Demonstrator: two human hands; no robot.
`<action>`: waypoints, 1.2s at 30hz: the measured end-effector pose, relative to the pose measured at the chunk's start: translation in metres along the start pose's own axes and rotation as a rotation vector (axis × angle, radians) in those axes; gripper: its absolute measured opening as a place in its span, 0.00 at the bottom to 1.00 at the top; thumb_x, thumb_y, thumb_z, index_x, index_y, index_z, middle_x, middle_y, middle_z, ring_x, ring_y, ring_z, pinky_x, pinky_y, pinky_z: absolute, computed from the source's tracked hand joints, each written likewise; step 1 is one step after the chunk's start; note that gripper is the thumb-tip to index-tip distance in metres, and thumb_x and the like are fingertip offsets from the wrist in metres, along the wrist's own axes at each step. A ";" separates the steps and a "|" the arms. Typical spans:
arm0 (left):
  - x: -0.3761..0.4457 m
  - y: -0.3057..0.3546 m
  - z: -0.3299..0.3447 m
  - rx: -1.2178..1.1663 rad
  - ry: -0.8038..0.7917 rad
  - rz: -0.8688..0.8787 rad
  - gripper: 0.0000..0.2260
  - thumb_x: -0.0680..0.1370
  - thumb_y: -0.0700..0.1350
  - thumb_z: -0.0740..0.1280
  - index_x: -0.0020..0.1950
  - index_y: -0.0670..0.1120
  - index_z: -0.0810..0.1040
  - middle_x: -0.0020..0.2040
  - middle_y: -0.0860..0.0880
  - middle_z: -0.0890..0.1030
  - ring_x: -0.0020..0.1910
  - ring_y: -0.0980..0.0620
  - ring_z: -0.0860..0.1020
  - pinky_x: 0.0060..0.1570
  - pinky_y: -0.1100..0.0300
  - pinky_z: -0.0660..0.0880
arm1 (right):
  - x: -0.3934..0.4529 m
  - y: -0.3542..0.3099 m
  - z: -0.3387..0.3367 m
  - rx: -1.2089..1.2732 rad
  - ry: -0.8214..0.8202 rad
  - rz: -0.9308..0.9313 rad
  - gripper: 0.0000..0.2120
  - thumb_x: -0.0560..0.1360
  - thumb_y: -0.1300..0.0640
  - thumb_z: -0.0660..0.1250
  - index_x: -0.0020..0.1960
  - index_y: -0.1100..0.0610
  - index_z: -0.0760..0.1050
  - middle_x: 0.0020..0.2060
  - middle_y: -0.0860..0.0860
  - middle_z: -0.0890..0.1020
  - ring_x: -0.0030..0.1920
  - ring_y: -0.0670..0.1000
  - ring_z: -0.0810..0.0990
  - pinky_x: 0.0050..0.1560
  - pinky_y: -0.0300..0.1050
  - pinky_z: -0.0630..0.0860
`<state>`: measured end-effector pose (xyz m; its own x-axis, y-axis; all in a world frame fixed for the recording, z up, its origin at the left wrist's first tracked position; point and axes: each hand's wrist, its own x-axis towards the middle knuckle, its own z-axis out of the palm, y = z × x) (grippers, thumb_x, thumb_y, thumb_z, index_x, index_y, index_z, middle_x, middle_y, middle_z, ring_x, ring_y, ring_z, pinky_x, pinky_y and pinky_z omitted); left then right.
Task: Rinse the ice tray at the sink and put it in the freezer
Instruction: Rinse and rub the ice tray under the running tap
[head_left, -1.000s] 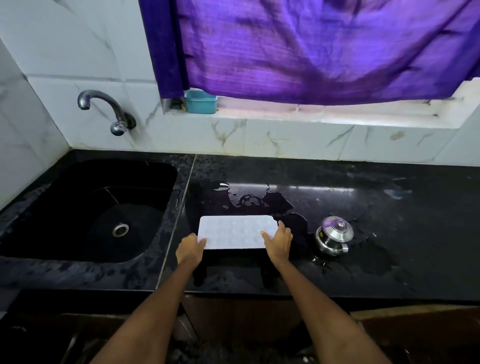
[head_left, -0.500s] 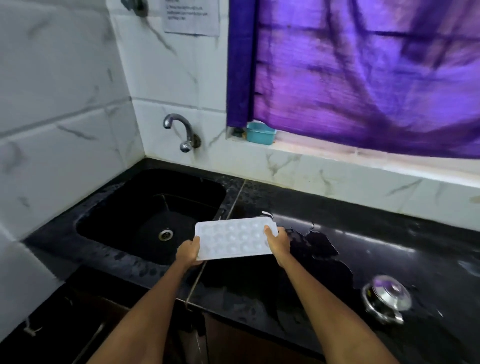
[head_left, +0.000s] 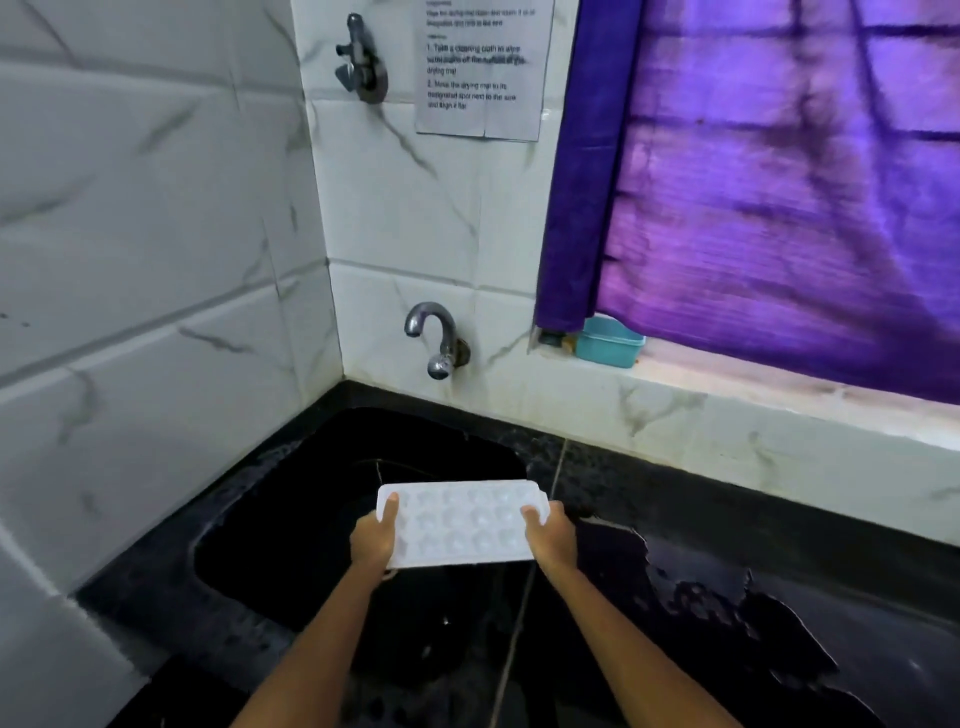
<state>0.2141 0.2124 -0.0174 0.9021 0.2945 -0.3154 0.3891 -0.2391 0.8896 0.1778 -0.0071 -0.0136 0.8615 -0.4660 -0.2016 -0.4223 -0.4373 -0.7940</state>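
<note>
- Now the white ice tray (head_left: 461, 525) was held in the air over the black sink (head_left: 291, 525), its right end reaching to about the basin's right rim; a second before, it had lain flat on the wet counter (head_left: 727, 597) to the right of the basin, and half a second before it had been lifted just over the rim.
- Its left end was gripped by the left hand (head_left: 373, 543), thumb laid on the top face and the other fingers curled out of sight beneath.
- Its right end was gripped likewise by the right hand (head_left: 553, 535), thumb on top; the same two-handed hold was seen in both earlier frames.
- The tray was kept roughly level, cavities upward, near and in front of the tap (head_left: 439, 332); no water was seen running.
- More of the wall was brought into view than before: a second wall fitting (head_left: 361, 60) and a printed sheet (head_left: 480, 67) beside the purple curtain (head_left: 779, 197).
- The small steel pot seen earlier on the counter was no longer in view.
- The teal container (head_left: 609, 343) was still seen on the window ledge, as before.
</note>
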 end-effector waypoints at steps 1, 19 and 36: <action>0.015 -0.001 0.000 0.018 0.000 -0.006 0.23 0.81 0.54 0.60 0.32 0.40 0.72 0.36 0.44 0.74 0.47 0.40 0.78 0.50 0.51 0.73 | 0.008 -0.005 0.010 -0.078 0.018 -0.008 0.21 0.79 0.49 0.59 0.65 0.62 0.66 0.62 0.59 0.73 0.61 0.60 0.73 0.54 0.50 0.71; 0.187 -0.009 -0.004 0.036 -0.062 -0.036 0.24 0.81 0.53 0.59 0.42 0.33 0.79 0.47 0.34 0.81 0.52 0.36 0.79 0.52 0.52 0.73 | 0.201 -0.229 0.138 0.194 0.089 -0.110 0.13 0.73 0.54 0.69 0.49 0.64 0.75 0.51 0.62 0.82 0.52 0.61 0.81 0.52 0.47 0.76; 0.196 0.008 0.009 -0.011 -0.104 -0.030 0.21 0.81 0.53 0.60 0.36 0.39 0.75 0.46 0.35 0.82 0.52 0.37 0.80 0.52 0.53 0.73 | 0.178 -0.216 0.143 0.124 0.225 -0.105 0.19 0.72 0.53 0.70 0.55 0.67 0.74 0.49 0.63 0.82 0.51 0.62 0.80 0.51 0.49 0.75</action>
<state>0.3955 0.2600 -0.0753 0.9048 0.2034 -0.3742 0.4148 -0.2212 0.8826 0.4626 0.1142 0.0403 0.8089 -0.5879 0.0070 -0.2840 -0.4012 -0.8708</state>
